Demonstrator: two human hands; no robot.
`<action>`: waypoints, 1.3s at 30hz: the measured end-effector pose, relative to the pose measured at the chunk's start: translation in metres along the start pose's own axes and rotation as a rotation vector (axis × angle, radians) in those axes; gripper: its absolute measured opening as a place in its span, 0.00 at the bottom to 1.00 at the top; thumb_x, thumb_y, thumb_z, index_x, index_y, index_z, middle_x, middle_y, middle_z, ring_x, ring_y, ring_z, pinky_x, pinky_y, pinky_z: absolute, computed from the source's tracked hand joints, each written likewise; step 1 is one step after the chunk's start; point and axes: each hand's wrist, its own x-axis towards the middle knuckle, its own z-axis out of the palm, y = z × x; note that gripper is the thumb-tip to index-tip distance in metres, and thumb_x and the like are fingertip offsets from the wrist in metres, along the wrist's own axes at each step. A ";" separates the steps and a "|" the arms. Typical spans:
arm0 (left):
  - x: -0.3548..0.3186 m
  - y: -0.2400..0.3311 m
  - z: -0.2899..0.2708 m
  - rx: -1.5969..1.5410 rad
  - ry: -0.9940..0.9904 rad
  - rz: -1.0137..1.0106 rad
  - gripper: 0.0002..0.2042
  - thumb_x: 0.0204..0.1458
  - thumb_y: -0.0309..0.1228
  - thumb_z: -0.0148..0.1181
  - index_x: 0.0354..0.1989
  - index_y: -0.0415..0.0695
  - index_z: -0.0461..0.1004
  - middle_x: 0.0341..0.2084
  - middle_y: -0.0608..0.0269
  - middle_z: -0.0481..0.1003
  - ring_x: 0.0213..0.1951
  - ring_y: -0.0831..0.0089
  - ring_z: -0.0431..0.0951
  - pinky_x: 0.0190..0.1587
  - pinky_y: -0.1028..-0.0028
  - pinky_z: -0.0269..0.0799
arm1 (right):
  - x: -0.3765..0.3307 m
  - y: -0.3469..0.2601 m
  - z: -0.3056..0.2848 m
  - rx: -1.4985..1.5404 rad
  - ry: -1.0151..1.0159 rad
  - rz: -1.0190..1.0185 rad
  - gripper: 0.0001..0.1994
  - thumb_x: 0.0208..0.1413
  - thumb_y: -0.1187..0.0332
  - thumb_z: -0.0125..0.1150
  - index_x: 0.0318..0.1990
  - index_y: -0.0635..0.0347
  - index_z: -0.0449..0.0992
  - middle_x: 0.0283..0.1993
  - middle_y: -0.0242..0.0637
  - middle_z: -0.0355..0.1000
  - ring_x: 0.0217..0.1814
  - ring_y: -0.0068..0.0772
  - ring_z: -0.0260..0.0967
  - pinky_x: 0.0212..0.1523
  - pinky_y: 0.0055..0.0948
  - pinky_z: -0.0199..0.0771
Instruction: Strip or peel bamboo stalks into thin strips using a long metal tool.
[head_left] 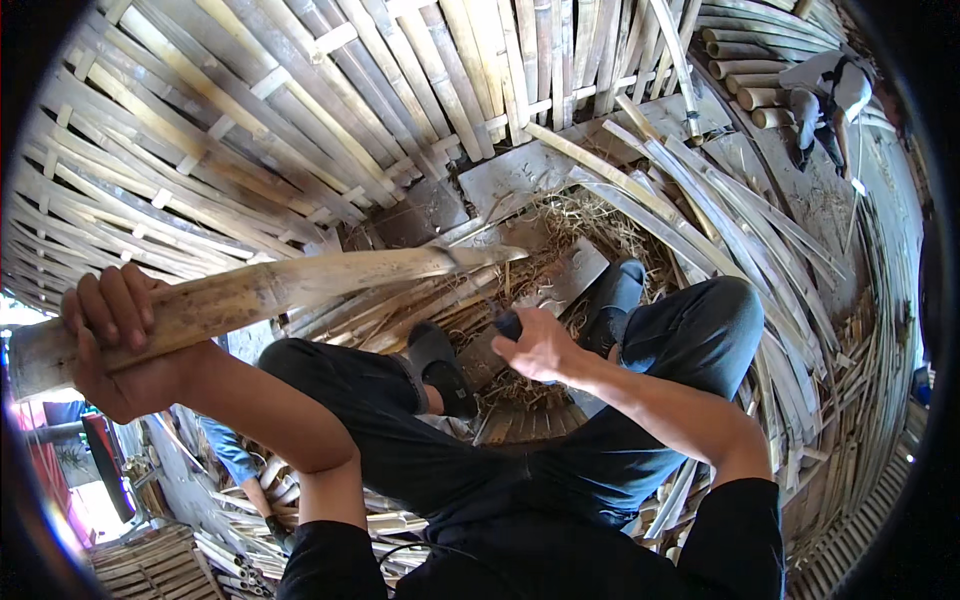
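Observation:
My left hand [112,340] is wrapped around the thick end of a long bamboo piece [235,300], at the left. The bamboo slants up to the right across my lap, and its far end narrows to a tapered point. In front of my right knee, my right hand [540,345] is closed on a dark handle [508,323]. What the handle belongs to I cannot make out. Below the bamboo's tip lies a flat wooden block [580,268] between my feet, with shavings [600,220] around it.
A bamboo slat wall [400,80] stands ahead. Long split strips [720,220] are heaped at the right, near stacked bamboo poles [750,80]. Another person [830,95] is at the far right; someone's blue-sleeved arm [232,455] shows at lower left.

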 end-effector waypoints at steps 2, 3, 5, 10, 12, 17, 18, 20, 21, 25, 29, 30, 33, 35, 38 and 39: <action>0.003 0.000 0.007 0.018 0.012 0.001 0.07 0.46 0.29 0.53 0.26 0.44 0.60 0.18 0.68 0.58 0.17 0.81 0.58 0.24 0.78 0.57 | -0.003 -0.002 0.005 -0.041 0.084 -0.198 0.12 0.49 0.63 0.59 0.25 0.61 0.69 0.17 0.38 0.67 0.21 0.40 0.68 0.28 0.41 0.70; 0.004 0.000 0.005 0.015 0.006 -0.006 0.07 0.46 0.29 0.53 0.26 0.44 0.60 0.18 0.68 0.58 0.17 0.81 0.58 0.24 0.78 0.57 | -0.002 0.001 0.007 -0.033 0.089 -0.195 0.12 0.49 0.63 0.59 0.25 0.61 0.69 0.17 0.38 0.67 0.21 0.40 0.68 0.28 0.41 0.70; 0.005 -0.001 0.001 0.004 -0.006 -0.004 0.08 0.45 0.29 0.54 0.24 0.45 0.60 0.18 0.69 0.58 0.17 0.81 0.58 0.24 0.78 0.56 | 0.001 0.006 0.009 -0.015 0.116 -0.118 0.12 0.49 0.63 0.59 0.26 0.64 0.69 0.18 0.42 0.69 0.22 0.42 0.69 0.28 0.42 0.70; 0.004 -0.001 -0.006 0.036 0.062 0.011 0.08 0.46 0.29 0.54 0.23 0.45 0.59 0.17 0.69 0.57 0.16 0.80 0.58 0.24 0.78 0.55 | 0.026 0.026 0.007 -0.013 0.000 0.177 0.12 0.58 0.63 0.55 0.26 0.60 0.72 0.19 0.39 0.69 0.15 0.28 0.64 0.17 0.36 0.65; 0.006 0.005 -0.005 0.061 0.052 0.013 0.08 0.47 0.29 0.53 0.22 0.45 0.60 0.17 0.69 0.57 0.16 0.80 0.57 0.24 0.78 0.55 | 0.011 0.014 0.012 0.096 -0.044 0.075 0.12 0.57 0.62 0.56 0.27 0.60 0.72 0.19 0.40 0.69 0.15 0.31 0.63 0.18 0.36 0.68; 0.004 -0.007 0.015 0.270 0.241 0.083 0.11 0.48 0.28 0.52 0.18 0.48 0.58 0.15 0.70 0.55 0.16 0.81 0.55 0.23 0.78 0.53 | 0.001 0.008 0.016 0.068 0.095 -0.106 0.10 0.50 0.63 0.59 0.28 0.62 0.73 0.20 0.42 0.69 0.23 0.39 0.68 0.29 0.38 0.70; 0.005 -0.008 0.014 0.261 0.226 0.077 0.11 0.48 0.28 0.52 0.18 0.48 0.58 0.15 0.70 0.55 0.16 0.81 0.55 0.23 0.78 0.53 | 0.004 0.009 0.016 0.040 0.100 -0.032 0.10 0.50 0.63 0.58 0.29 0.61 0.74 0.19 0.42 0.69 0.22 0.40 0.68 0.29 0.39 0.71; 0.006 -0.009 0.007 0.312 0.374 0.101 0.11 0.48 0.27 0.52 0.18 0.48 0.58 0.14 0.71 0.55 0.15 0.81 0.55 0.21 0.78 0.52 | 0.024 0.024 0.020 0.030 0.068 0.036 0.12 0.52 0.62 0.58 0.30 0.64 0.74 0.18 0.42 0.69 0.19 0.36 0.67 0.24 0.35 0.71; 0.006 -0.007 0.004 0.311 0.370 0.103 0.11 0.48 0.27 0.52 0.18 0.48 0.58 0.14 0.71 0.55 0.15 0.81 0.55 0.21 0.78 0.52 | 0.030 0.018 0.013 0.006 0.004 0.101 0.15 0.55 0.61 0.58 0.30 0.68 0.74 0.16 0.42 0.70 0.16 0.32 0.67 0.19 0.31 0.70; 0.004 -0.004 -0.002 0.351 0.411 0.125 0.13 0.47 0.28 0.53 0.17 0.49 0.56 0.14 0.71 0.55 0.15 0.81 0.55 0.21 0.78 0.51 | 0.012 -0.007 0.003 0.080 -0.101 0.105 0.17 0.56 0.58 0.56 0.32 0.69 0.74 0.21 0.45 0.72 0.20 0.32 0.70 0.21 0.31 0.72; 0.006 -0.009 0.008 0.317 0.332 0.103 0.12 0.45 0.28 0.53 0.18 0.49 0.56 0.14 0.71 0.54 0.15 0.81 0.53 0.21 0.77 0.49 | 0.006 0.003 0.017 0.010 0.129 -0.173 0.10 0.49 0.66 0.60 0.25 0.64 0.70 0.16 0.39 0.66 0.20 0.37 0.67 0.26 0.38 0.71; 0.007 -0.009 0.005 0.280 0.312 0.079 0.12 0.44 0.28 0.53 0.18 0.49 0.55 0.14 0.71 0.54 0.15 0.81 0.53 0.21 0.77 0.49 | 0.001 -0.008 0.007 0.087 0.110 -0.111 0.10 0.49 0.65 0.59 0.27 0.65 0.71 0.17 0.40 0.68 0.20 0.38 0.67 0.26 0.39 0.72; 0.009 -0.005 -0.007 0.166 0.254 0.037 0.10 0.41 0.27 0.54 0.20 0.48 0.57 0.13 0.72 0.54 0.14 0.81 0.55 0.20 0.79 0.52 | 0.028 0.011 0.001 0.004 -0.072 0.112 0.16 0.53 0.61 0.58 0.32 0.71 0.73 0.21 0.44 0.72 0.20 0.37 0.69 0.24 0.37 0.73; 0.010 -0.004 -0.013 -0.102 0.035 -0.040 0.09 0.37 0.26 0.55 0.23 0.47 0.59 0.13 0.72 0.56 0.13 0.81 0.56 0.21 0.80 0.56 | 0.034 0.020 0.000 -0.105 -0.006 0.059 0.15 0.53 0.62 0.57 0.27 0.69 0.72 0.21 0.42 0.71 0.17 0.33 0.66 0.16 0.34 0.67; 0.010 -0.001 -0.014 -0.185 -0.035 -0.070 0.10 0.35 0.24 0.55 0.26 0.47 0.61 0.13 0.74 0.59 0.12 0.82 0.60 0.21 0.81 0.58 | 0.018 0.000 0.001 0.044 -0.075 0.086 0.16 0.53 0.61 0.57 0.30 0.71 0.73 0.21 0.42 0.71 0.18 0.38 0.66 0.24 0.40 0.72; 0.009 -0.002 -0.008 -0.221 -0.076 -0.092 0.10 0.35 0.24 0.55 0.26 0.47 0.61 0.13 0.74 0.59 0.12 0.83 0.61 0.21 0.81 0.59 | 0.011 -0.001 0.002 -0.012 0.044 -0.088 0.15 0.52 0.62 0.59 0.33 0.69 0.74 0.21 0.40 0.70 0.19 0.39 0.67 0.30 0.40 0.75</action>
